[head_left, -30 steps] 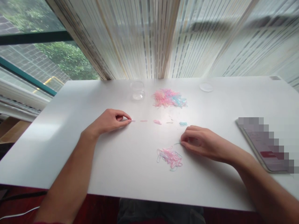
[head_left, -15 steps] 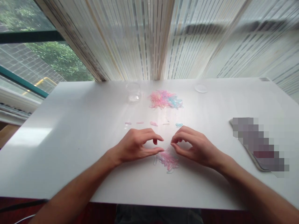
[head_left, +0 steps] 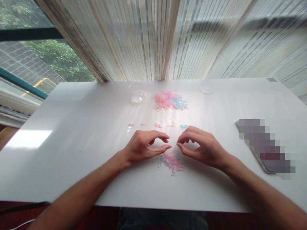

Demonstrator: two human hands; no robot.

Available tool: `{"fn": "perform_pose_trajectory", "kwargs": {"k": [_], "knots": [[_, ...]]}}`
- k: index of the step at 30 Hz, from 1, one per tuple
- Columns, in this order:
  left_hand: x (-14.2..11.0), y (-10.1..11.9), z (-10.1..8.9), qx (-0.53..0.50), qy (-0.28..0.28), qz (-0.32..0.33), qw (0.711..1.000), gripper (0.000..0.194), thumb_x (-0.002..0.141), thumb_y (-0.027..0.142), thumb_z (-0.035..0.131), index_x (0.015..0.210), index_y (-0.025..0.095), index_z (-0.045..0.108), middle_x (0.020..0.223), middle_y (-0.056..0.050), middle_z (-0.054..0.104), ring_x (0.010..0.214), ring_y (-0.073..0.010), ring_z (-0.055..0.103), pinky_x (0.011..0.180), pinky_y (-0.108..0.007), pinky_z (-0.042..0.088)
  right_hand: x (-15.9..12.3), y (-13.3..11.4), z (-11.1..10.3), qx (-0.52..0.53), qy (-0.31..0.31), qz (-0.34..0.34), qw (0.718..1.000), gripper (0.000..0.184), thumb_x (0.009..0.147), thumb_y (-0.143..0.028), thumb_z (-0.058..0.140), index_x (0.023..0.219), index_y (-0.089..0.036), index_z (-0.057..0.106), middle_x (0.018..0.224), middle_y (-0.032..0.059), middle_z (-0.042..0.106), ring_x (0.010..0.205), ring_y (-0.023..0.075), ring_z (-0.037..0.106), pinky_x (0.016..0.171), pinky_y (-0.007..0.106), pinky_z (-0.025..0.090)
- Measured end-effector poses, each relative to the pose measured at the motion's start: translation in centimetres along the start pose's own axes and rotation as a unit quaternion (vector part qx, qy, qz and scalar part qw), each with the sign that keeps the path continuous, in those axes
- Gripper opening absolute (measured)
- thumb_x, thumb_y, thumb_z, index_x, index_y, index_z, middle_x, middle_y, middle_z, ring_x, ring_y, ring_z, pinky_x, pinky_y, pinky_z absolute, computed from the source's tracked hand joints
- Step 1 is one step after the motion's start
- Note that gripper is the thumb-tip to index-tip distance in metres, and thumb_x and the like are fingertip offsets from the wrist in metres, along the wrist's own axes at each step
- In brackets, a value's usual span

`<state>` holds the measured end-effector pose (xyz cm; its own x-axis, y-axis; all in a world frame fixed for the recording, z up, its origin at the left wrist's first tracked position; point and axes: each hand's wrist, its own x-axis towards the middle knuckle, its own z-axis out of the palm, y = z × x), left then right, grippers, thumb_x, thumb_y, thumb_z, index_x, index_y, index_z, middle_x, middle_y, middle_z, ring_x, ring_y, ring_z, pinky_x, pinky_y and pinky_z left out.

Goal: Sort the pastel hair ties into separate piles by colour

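Observation:
My left hand (head_left: 144, 144) hovers over the near edge of a small pile of thin, elongated pastel loops (head_left: 173, 163), mostly pink with some pale blue. Its thumb and fingers are apart, with nothing visible between them. Facing it from the other side, my right hand (head_left: 203, 145) has thumb and forefinger tips pressed together; whatever may be in the pinch is too small to see. Just beyond the hands runs a row of loops: a purple one (head_left: 131, 125), a pink one (head_left: 143, 124), a pink cluster (head_left: 157, 125), a pale one (head_left: 170, 126) and a blue cluster (head_left: 184, 126).
A larger heap of pink, purple and blue loops (head_left: 169, 100) lies farther back on the white table (head_left: 72, 175). To its left is a clear round container (head_left: 136, 95); to its right, a clear round lid (head_left: 206, 88). A blurred-out phone-shaped object (head_left: 266, 148) rests at the right.
My left hand has shifted slightly right and away from me, its thumb lifting off the near pile's edge. My right hand stays pinched, nearly in place. The loops look unchanged.

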<state>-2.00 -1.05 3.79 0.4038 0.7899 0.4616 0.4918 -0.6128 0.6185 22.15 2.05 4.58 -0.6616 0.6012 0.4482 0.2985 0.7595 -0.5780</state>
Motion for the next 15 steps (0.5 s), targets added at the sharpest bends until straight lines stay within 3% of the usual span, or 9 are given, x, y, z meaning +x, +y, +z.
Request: {"fn": "perform_pose_trajectory", "kwargs": {"k": [5, 11, 15], "knots": [[0.03, 0.03, 0.12, -0.011, -0.013, 0.014, 1.0, 0.006, 0.088, 0.016, 0.072, 0.092, 0.016, 0.075, 0.076, 0.001, 0.077, 0.05, -0.0065, 0.048, 0.05, -0.022, 0.04, 0.06, -0.11, 0.22, -0.001, 0.003, -0.008, 1.0, 0.009, 0.088, -0.01, 0.062, 0.087, -0.019, 0.063, 0.078, 0.0009, 0.063, 0.071, 0.0133, 0.057, 0.063, 0.026, 0.048], [0.14, 0.02, 0.05, -0.019, -0.013, 0.019, 1.0, 0.006, 0.088, 0.014, 0.071, 0.091, 0.017, 0.076, 0.076, 0.001, 0.077, 0.051, -0.0068, 0.049, 0.05, -0.022, 0.039, -0.13, -0.06, 0.28, -0.012, -0.005, 0.011, 1.0, 0.008, 0.092, -0.019, 0.066, 0.099, -0.019, 0.065, 0.083, 0.0041, 0.066, 0.074, 0.0161, 0.061, 0.066, 0.029, 0.052], [0.2, 0.05, 0.06, -0.033, -0.012, 0.015, 0.999, 0.006, 0.088, 0.016, 0.072, 0.092, 0.017, 0.076, 0.075, 0.0, 0.077, 0.051, -0.0068, 0.046, 0.049, -0.022, 0.037, -0.13, -0.1, 0.23, -0.008, -0.016, 0.009, 1.0, 0.007, 0.094, -0.017, 0.062, 0.096, -0.019, 0.068, 0.079, 0.0031, 0.065, 0.073, 0.0153, 0.061, 0.064, 0.028, 0.051]]}}
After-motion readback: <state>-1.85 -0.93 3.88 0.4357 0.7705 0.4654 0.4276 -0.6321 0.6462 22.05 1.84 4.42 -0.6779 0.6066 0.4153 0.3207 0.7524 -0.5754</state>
